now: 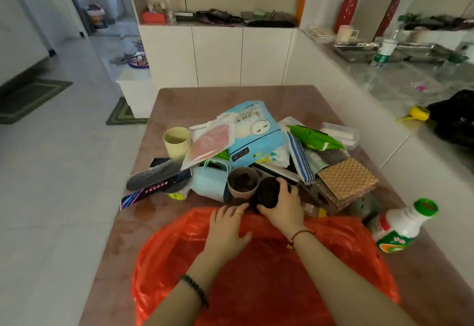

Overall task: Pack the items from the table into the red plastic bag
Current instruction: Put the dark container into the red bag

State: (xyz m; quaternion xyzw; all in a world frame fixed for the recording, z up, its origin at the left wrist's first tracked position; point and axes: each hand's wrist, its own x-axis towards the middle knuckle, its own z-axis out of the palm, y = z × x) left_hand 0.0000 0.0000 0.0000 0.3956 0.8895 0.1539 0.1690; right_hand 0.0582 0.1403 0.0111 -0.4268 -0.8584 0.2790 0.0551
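Note:
A red plastic bag (333, 261) lies open on the near part of the brown table (295, 100). My left hand (228, 228) rests on the bag's far rim with its fingers spread. My right hand (284, 205) is closed around a dark round object (266, 192) just beyond the rim. Behind them sits a heap of items: a brown cup (242, 182), a light blue small basket (209, 182), a blue tissue pack (256, 133), a pink mask pack (210, 143), a yellow cup (177, 142), a green packet (314, 137) and a wafer-patterned box (346, 179).
A white bottle with a green cap (402, 225) lies at the table's right edge beside the bag. Dark flat insoles and a black box (159, 179) hang over the left edge. White cabinets (218, 56) stand behind, a counter (400, 82) runs along the right, tiled floor on the left.

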